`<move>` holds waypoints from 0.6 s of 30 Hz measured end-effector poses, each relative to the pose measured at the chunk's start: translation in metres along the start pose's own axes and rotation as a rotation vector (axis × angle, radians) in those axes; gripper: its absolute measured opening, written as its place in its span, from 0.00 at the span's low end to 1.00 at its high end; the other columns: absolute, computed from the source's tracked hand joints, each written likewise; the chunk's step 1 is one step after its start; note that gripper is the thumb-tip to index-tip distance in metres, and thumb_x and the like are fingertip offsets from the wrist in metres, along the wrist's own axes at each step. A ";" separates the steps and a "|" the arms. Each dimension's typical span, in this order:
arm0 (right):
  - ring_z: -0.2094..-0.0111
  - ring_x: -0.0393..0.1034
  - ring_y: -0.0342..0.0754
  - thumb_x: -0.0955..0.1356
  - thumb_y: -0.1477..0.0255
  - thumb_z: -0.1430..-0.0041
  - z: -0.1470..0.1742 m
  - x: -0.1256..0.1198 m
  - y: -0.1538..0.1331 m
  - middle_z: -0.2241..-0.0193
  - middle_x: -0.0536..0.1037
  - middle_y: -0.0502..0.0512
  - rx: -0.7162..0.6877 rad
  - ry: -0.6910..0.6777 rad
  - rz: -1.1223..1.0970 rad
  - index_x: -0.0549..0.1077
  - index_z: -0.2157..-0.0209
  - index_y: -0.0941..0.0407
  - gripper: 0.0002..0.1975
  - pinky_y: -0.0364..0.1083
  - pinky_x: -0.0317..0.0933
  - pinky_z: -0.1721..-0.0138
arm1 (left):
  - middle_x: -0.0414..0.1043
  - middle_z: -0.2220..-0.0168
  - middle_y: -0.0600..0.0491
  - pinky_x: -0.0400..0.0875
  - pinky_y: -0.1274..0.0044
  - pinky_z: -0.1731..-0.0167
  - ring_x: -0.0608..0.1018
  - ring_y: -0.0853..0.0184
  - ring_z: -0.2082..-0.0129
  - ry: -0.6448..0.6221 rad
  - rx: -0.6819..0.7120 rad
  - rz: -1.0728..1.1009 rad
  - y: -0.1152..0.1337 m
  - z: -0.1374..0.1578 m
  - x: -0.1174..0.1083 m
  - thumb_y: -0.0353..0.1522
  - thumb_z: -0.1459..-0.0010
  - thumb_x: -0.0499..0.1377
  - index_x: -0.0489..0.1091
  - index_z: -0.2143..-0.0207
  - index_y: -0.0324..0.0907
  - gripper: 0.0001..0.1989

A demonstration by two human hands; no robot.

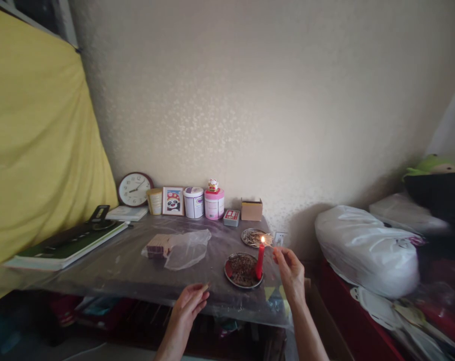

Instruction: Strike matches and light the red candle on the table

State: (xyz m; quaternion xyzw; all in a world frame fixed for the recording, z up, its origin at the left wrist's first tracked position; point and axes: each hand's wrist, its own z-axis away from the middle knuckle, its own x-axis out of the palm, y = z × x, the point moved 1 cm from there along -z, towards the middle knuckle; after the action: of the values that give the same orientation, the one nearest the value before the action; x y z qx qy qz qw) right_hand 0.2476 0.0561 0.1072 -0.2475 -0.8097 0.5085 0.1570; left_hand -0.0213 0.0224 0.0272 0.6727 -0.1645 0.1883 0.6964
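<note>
Pale patterned wallpaper [287, 100] rises behind a plastic-covered table [118, 258]. Near its front right corner, a lit red candle [260, 260] stands at the right side of a round metal plate [243, 287]. The right hand [292, 273] is just right of the candle, by the table's right edge, thumb and fingers pinched on a thin stick [269, 247] that points toward the flame; whether they touch cannot be told. The left hand [190, 303], at the front edge, is well apart from the candle, to its left, fingertips together on a small pale sliver [206, 288]. Behind the candle, near the right edge, a second plate [242, 237] holds loose sticks [263, 237].
</note>
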 end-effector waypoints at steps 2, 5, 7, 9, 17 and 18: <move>0.74 0.68 0.46 0.68 0.56 0.51 0.000 0.000 0.001 0.77 0.75 0.51 0.001 0.001 0.007 0.74 0.72 0.57 0.17 0.42 0.61 0.72 | 0.75 0.60 0.47 0.68 0.71 0.56 0.76 0.60 0.58 0.002 0.005 0.001 0.001 0.001 0.001 0.38 0.53 0.63 0.72 0.64 0.40 0.14; 0.74 0.69 0.47 0.68 0.56 0.52 -0.001 0.000 0.002 0.77 0.76 0.51 -0.002 0.007 0.014 0.74 0.72 0.57 0.17 0.42 0.62 0.72 | 0.76 0.61 0.48 0.68 0.72 0.57 0.76 0.60 0.58 0.011 0.004 0.004 0.002 0.002 0.002 0.38 0.54 0.64 0.72 0.65 0.40 0.15; 0.73 0.69 0.47 0.68 0.56 0.52 -0.001 0.000 0.002 0.76 0.76 0.51 -0.005 0.009 0.017 0.74 0.72 0.57 0.18 0.43 0.62 0.71 | 0.76 0.62 0.48 0.68 0.72 0.57 0.76 0.60 0.59 0.008 0.000 0.006 0.003 0.002 0.002 0.39 0.55 0.64 0.73 0.65 0.41 0.15; 0.73 0.69 0.47 0.68 0.56 0.52 -0.001 0.000 0.001 0.76 0.76 0.52 -0.006 0.010 0.022 0.74 0.71 0.57 0.18 0.43 0.63 0.70 | 0.76 0.61 0.48 0.68 0.72 0.57 0.76 0.60 0.58 0.004 -0.002 0.010 0.003 0.002 0.002 0.39 0.55 0.64 0.73 0.65 0.41 0.15; 0.75 0.67 0.45 0.68 0.57 0.52 -0.002 -0.001 0.001 0.79 0.74 0.50 -0.004 0.009 0.020 0.75 0.72 0.57 0.16 0.41 0.61 0.74 | 0.75 0.62 0.47 0.68 0.70 0.57 0.76 0.59 0.58 0.000 0.016 0.009 0.003 0.002 0.002 0.38 0.53 0.63 0.72 0.65 0.40 0.14; 0.76 0.67 0.45 0.68 0.57 0.53 -0.002 -0.001 0.001 0.80 0.74 0.50 -0.002 0.010 0.015 0.74 0.72 0.57 0.16 0.41 0.61 0.74 | 0.75 0.62 0.47 0.68 0.70 0.57 0.76 0.59 0.58 -0.002 0.019 0.011 0.003 0.002 0.002 0.38 0.54 0.63 0.72 0.65 0.40 0.14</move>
State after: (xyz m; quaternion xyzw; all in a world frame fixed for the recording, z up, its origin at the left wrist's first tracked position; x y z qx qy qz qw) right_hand 0.2494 0.0571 0.1074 -0.2563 -0.8075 0.5075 0.1570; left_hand -0.0204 0.0204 0.0309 0.6786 -0.1670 0.1932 0.6886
